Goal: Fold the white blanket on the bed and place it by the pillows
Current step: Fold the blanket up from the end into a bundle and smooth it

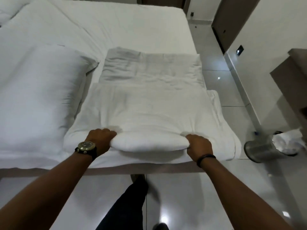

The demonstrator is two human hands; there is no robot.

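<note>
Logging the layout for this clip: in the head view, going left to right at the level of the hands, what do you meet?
Large pillow → left hand, with a wristwatch → gripped white bedding bundle → right hand, with a dark wristband → metal waste bin on the floor.

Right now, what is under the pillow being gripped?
The folded blanket lies under the pillow, its far part showing. Both hands, left and right, grip the near edge; the rest is covered.

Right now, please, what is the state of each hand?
Left hand: closed, its grip on the near rolled edge of the folded white fabric blanket.
Right hand: closed, its grip on the same edge.
</note>
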